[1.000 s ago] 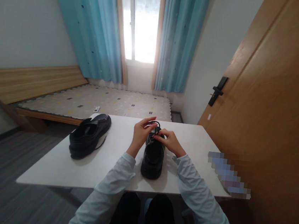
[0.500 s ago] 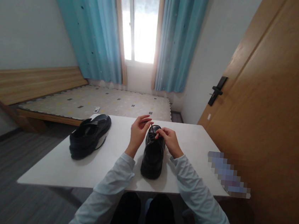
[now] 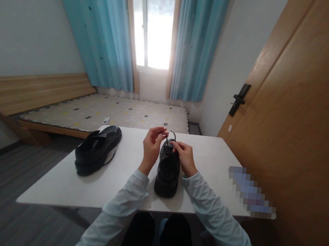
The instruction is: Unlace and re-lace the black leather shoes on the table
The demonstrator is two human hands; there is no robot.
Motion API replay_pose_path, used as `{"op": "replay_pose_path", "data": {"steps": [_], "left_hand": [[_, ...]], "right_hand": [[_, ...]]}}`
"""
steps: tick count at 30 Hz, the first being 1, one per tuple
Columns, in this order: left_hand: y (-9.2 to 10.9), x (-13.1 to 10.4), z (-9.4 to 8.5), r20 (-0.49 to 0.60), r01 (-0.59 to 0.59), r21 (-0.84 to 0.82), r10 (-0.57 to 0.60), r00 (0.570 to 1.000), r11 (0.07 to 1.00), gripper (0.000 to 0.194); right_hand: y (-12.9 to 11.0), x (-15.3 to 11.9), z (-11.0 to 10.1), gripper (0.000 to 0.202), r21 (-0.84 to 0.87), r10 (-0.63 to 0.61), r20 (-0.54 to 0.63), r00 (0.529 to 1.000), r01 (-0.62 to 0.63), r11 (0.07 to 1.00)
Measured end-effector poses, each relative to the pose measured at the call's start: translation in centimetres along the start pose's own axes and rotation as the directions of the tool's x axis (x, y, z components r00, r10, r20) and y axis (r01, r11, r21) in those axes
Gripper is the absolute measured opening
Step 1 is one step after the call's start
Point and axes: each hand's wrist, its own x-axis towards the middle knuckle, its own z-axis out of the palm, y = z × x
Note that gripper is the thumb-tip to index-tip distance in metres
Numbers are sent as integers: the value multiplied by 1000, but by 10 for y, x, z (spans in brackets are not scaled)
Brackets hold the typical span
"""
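Observation:
A black lace-up shoe (image 3: 167, 178) stands upright on the white table (image 3: 134, 190), heel toward me and toe toward the window. My left hand (image 3: 152, 147) is at the left of its toe end, thumb and fingertips closed on a dark shoelace (image 3: 167, 139) that runs up from the eyelets. On the other side, my right hand (image 3: 185, 156) pinches another part of the lace above the lacing, and a loose end curls up past the toe. Left of my hands a second black shoe (image 3: 97, 151) rests apart, one lace trailing onto the tabletop.
Beyond the table is a bed (image 3: 124, 111) with a patterned mattress and a small white object (image 3: 106, 120) on it. A blurred, pixelated item (image 3: 249, 192) lies at the table's right edge, near a wooden door (image 3: 295, 113). Blue curtains (image 3: 199, 44) flank the window.
My right hand has shifted slightly left, toward the lacing. A lace end now sticks up beyond the shoe's toe. My left hand stays nearly in place.

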Motion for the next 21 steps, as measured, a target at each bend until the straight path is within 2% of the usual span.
{"op": "replay_pose_path", "data": {"steps": [4, 7, 11, 15, 18, 21], "left_hand": [[3, -3, 2, 96, -37, 3, 37, 995, 999, 21], [1, -5, 2, 173, -28, -13, 29, 984, 1000, 23], [-1, -6, 2, 252, -39, -7, 40, 967, 999, 26], [-2, -5, 1, 295, 1, -3, 0, 956, 1000, 32], [-6, -4, -1, 249, 44, 60, -58, 967, 997, 35], [-12, -2, -5, 161, 44, 207, -78, 984, 977, 39]], "right_hand": [[-3, 2, -2, 23, -148, -42, 221, 974, 76, 986], [-6, 2, -4, 21, -206, -107, 296, 949, 173, 963], [-10, 0, -4, 25, -236, -125, 291, 949, 198, 952], [-12, -1, -4, 29, -158, -137, 261, 956, 182, 971], [-10, 1, -5, 26, -100, -143, 240, 960, 171, 980], [-9, 4, -7, 26, -66, -124, 208, 970, 140, 988]]}}
